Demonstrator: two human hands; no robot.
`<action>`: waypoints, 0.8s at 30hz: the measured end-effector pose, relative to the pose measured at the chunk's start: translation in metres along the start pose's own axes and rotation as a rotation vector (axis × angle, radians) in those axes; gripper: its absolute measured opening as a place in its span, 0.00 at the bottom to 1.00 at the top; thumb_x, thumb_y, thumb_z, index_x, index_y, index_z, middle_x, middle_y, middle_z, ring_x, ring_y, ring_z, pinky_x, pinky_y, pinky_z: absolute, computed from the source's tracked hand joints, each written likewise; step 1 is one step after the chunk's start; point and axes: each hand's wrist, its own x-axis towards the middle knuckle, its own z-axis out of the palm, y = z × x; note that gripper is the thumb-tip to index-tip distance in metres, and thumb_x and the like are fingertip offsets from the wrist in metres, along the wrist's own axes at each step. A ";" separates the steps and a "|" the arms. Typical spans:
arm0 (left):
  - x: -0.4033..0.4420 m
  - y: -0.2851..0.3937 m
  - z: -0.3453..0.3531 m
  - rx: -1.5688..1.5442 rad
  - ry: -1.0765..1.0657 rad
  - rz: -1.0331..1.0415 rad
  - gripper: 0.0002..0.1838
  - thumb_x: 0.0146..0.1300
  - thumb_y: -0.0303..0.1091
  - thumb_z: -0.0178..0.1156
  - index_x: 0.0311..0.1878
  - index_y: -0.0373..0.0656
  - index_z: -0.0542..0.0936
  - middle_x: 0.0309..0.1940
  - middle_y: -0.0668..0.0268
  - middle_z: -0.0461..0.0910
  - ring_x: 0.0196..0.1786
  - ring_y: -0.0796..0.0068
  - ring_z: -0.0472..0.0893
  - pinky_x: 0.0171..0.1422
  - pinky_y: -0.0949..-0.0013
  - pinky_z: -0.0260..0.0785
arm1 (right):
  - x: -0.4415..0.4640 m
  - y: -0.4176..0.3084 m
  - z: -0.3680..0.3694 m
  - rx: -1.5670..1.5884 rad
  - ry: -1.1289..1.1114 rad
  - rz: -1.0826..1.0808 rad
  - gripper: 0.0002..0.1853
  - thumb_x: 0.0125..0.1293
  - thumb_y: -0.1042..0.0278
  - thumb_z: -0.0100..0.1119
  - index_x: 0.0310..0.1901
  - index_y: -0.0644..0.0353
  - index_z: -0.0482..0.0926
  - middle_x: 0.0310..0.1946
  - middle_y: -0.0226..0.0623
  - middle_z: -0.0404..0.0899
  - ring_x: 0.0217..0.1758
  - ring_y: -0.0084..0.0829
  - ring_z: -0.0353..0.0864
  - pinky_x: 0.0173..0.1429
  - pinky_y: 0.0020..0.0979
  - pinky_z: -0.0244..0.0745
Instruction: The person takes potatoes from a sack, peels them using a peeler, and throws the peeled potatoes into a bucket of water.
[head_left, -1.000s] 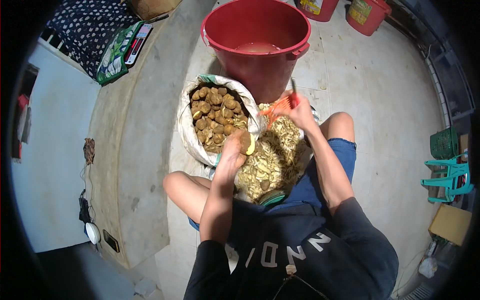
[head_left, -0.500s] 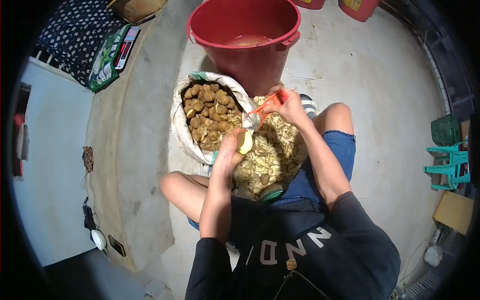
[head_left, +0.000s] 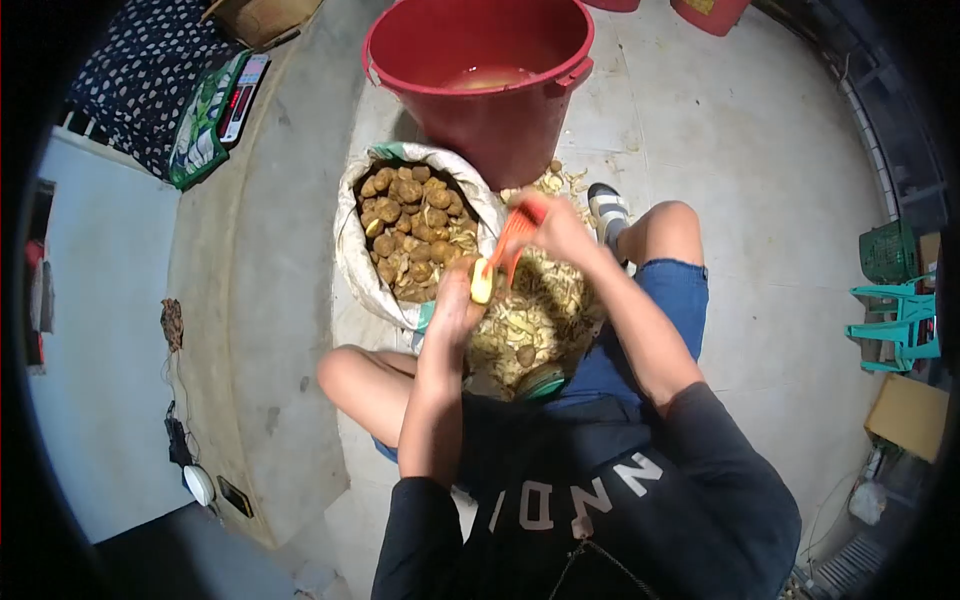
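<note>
A partly peeled potato [head_left: 482, 283] is held in my left hand [head_left: 457, 297], its yellow flesh facing right. My right hand [head_left: 558, 232] grips an orange-red peeler [head_left: 516, 237], whose end is at the potato's top. Just left of my hands, an open white sack [head_left: 355, 255] holds many brown unpeeled potatoes [head_left: 412, 230]. Below and right of the hands, a heap of peelings [head_left: 515, 335] lies between my legs, with a small brown piece on it. A green rim [head_left: 543, 382] shows at the heap's near edge.
A large red bucket [head_left: 490, 120] with some liquid stands beyond the sack. Two more red containers are at the top edge. A concrete ledge [head_left: 290, 300] runs along the left, with a scale [head_left: 243, 98] and a phone [head_left: 235, 497]. Teal stools [head_left: 900, 325] stand far right.
The peeler has come down and left onto the potato, which now shows more yellow flesh towards the camera. The whole view has shifted slightly.
</note>
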 end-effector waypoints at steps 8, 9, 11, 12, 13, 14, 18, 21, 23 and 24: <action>0.000 -0.004 -0.003 0.089 0.050 0.068 0.12 0.72 0.34 0.48 0.46 0.36 0.76 0.34 0.58 0.80 0.34 0.66 0.82 0.36 0.62 0.78 | -0.008 -0.024 0.001 -0.028 -0.144 -0.049 0.26 0.42 0.65 0.81 0.44 0.60 0.79 0.35 0.38 0.83 0.40 0.33 0.83 0.48 0.32 0.75; -0.003 -0.003 -0.004 0.103 0.010 0.040 0.12 0.71 0.35 0.48 0.45 0.36 0.76 0.33 0.59 0.80 0.32 0.65 0.82 0.36 0.62 0.78 | -0.002 -0.016 -0.003 0.019 -0.066 0.009 0.26 0.42 0.66 0.81 0.44 0.60 0.78 0.35 0.38 0.83 0.39 0.32 0.83 0.48 0.32 0.76; -0.010 -0.001 -0.006 0.132 -0.070 -0.013 0.13 0.70 0.37 0.49 0.44 0.36 0.76 0.31 0.60 0.80 0.29 0.64 0.81 0.34 0.61 0.78 | 0.011 0.006 -0.015 0.098 0.057 0.197 0.27 0.42 0.67 0.81 0.44 0.63 0.78 0.34 0.37 0.83 0.39 0.28 0.82 0.47 0.30 0.77; -0.012 0.002 0.000 0.132 -0.060 -0.007 0.13 0.70 0.37 0.48 0.44 0.36 0.76 0.31 0.60 0.80 0.29 0.64 0.81 0.34 0.61 0.78 | 0.019 0.006 -0.020 0.365 0.032 0.291 0.27 0.42 0.70 0.81 0.43 0.65 0.77 0.34 0.35 0.83 0.38 0.26 0.82 0.46 0.28 0.78; -0.014 0.005 0.005 0.132 -0.051 -0.001 0.13 0.70 0.37 0.48 0.44 0.36 0.76 0.31 0.60 0.80 0.29 0.64 0.81 0.34 0.61 0.78 | 0.015 0.003 -0.019 0.382 0.013 0.252 0.27 0.42 0.68 0.81 0.44 0.63 0.77 0.33 0.34 0.83 0.38 0.26 0.82 0.46 0.29 0.77; -0.013 0.005 0.012 0.011 0.052 -0.004 0.12 0.70 0.35 0.48 0.41 0.37 0.76 0.30 0.61 0.79 0.28 0.66 0.80 0.32 0.63 0.77 | 0.005 -0.002 -0.013 0.396 -0.010 0.216 0.27 0.43 0.66 0.81 0.44 0.62 0.78 0.33 0.34 0.82 0.38 0.26 0.82 0.46 0.29 0.77; -0.010 -0.005 0.005 0.175 0.000 0.102 0.14 0.71 0.37 0.46 0.46 0.36 0.76 0.33 0.58 0.81 0.31 0.61 0.81 0.34 0.58 0.78 | -0.001 -0.017 -0.003 -0.015 -0.173 0.074 0.30 0.41 0.59 0.82 0.45 0.58 0.78 0.35 0.37 0.84 0.39 0.29 0.82 0.45 0.33 0.76; 0.000 -0.006 -0.019 0.105 -0.135 0.036 0.13 0.71 0.37 0.47 0.46 0.37 0.76 0.34 0.60 0.81 0.33 0.66 0.82 0.38 0.63 0.77 | 0.011 0.016 -0.018 0.342 -0.051 0.296 0.30 0.40 0.62 0.82 0.45 0.61 0.78 0.34 0.40 0.83 0.39 0.32 0.83 0.45 0.33 0.76; -0.002 0.000 0.001 -0.079 0.098 -0.042 0.13 0.71 0.36 0.47 0.43 0.37 0.76 0.32 0.61 0.81 0.32 0.66 0.81 0.36 0.62 0.77 | 0.000 -0.007 -0.006 0.211 -0.075 0.080 0.28 0.42 0.66 0.81 0.45 0.62 0.77 0.34 0.38 0.83 0.39 0.30 0.83 0.45 0.31 0.76; -0.007 -0.001 0.006 -0.081 0.091 -0.043 0.13 0.71 0.36 0.47 0.43 0.37 0.76 0.32 0.61 0.81 0.32 0.66 0.81 0.36 0.62 0.77 | -0.007 -0.019 0.000 0.075 -0.106 -0.133 0.27 0.43 0.70 0.80 0.45 0.64 0.77 0.34 0.36 0.83 0.38 0.27 0.82 0.45 0.29 0.77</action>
